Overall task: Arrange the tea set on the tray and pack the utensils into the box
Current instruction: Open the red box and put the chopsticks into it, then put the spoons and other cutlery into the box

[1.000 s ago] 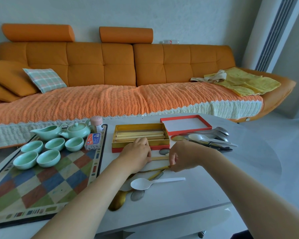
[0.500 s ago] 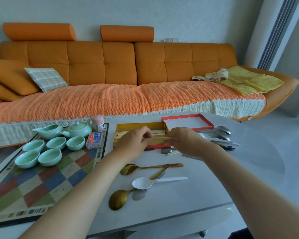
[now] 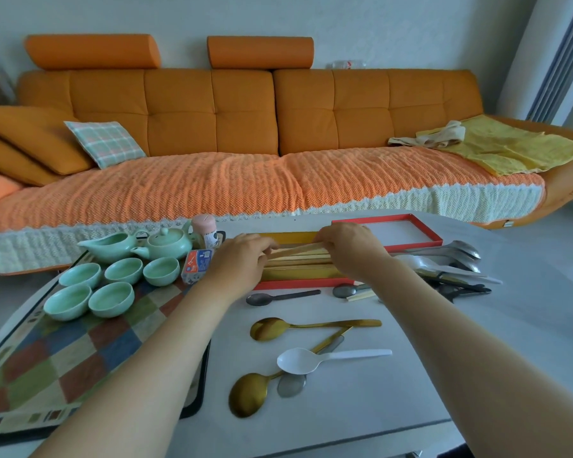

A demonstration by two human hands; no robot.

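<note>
A gold-lined red box (image 3: pixel 298 278) lies at the table's middle with wooden chopsticks (image 3: pixel 306 257) in it. My left hand (image 3: pixel 242 259) and my right hand (image 3: pixel 348 249) hold the two ends of one chopstick, tilted over the box. On the checkered tray (image 3: pixel 63 365) at the left stand a green teapot (image 3: pixel 169 242), a green pitcher (image 3: pixel 110 246) and several green cups (image 3: pixel 111 299). Two gold spoons (image 3: pixel 268 328), a white plastic spoon (image 3: pixel 298 360) and a dark small spoon (image 3: pixel 262 299) lie in front of the box.
The red box lid (image 3: pixel 411 239) lies open-side up right of the box. A heap of steel and white spoons (image 3: pixel 450 262) sits at the right. A pink candle (image 3: pixel 205 226) and a small card pack (image 3: pixel 197 266) stand on the tray's far corner. An orange sofa (image 3: pixel 245 127) runs behind.
Both hands moved from the loose utensils at the table's front up to the box, carrying a chopstick. The gold spoons they covered now show.
</note>
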